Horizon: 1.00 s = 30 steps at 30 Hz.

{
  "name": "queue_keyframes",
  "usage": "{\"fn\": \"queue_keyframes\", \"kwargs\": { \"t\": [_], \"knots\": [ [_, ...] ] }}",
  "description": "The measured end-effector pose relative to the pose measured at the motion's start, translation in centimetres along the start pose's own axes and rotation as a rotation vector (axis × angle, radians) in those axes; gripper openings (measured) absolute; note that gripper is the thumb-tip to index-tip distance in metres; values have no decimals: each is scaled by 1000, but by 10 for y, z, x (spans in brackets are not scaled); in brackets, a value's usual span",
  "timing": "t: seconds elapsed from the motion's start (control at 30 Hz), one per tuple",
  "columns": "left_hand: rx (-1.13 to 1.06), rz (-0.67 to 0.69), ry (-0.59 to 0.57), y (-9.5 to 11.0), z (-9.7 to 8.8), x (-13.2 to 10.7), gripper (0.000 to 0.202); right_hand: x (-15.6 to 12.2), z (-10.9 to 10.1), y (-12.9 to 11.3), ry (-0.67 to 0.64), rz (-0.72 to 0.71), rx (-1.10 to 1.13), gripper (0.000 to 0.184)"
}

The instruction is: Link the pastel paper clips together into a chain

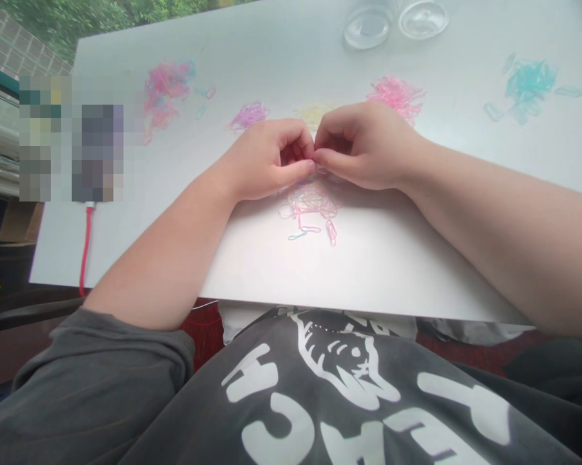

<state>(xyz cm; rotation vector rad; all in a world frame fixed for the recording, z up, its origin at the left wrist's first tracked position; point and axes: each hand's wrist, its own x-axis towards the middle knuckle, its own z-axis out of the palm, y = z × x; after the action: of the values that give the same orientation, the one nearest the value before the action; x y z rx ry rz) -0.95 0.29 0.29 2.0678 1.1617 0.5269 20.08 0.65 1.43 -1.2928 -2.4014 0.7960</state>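
My left hand point(281, 158) and my right hand point(363, 145) meet over the middle of the white table, thumbs and fingertips pinched together and touching. Whatever lies between the fingertips is too small and hidden to make out. Just below them is a loose pile of mixed pale paper clips point(310, 200), partly covered by the hands. A few stray clips, including a pink paper clip point(331, 232), lie at its near side. Behind the hands are a purple pile of clips point(249, 116), a yellow pile point(311, 116) and a pink pile point(396, 97), the last two partly hidden.
A teal pile of clips point(531, 84) sits at the far right, a mixed pink and blue pile point(167, 90) at the far left. Two clear round containers point(368, 29) stand at the back. A red cable point(86, 245) runs off the left edge from a blurred-out object.
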Motion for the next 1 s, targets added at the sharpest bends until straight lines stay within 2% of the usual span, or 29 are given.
{"fn": "queue_keyframes", "kwargs": {
  "t": [0.23, 0.43, 0.63, 1.0],
  "knots": [
    [3, 5, -2, -1, 0, 0, 17, 0, 0, 0, 0, 8, 17, 10],
    [16, 17, 0, 1, 0, 0, 12, -2, 0, 0, 3, -6, 25, 16],
    [26, 24, -25, -1, -1, 1, 18, 0, 0, 1, 16, -3, -35, 11],
    [3, 23, -26, 0, -1, 0, 28, 0, 0, 2, 16, -16, -55, 14]
  ]
}}
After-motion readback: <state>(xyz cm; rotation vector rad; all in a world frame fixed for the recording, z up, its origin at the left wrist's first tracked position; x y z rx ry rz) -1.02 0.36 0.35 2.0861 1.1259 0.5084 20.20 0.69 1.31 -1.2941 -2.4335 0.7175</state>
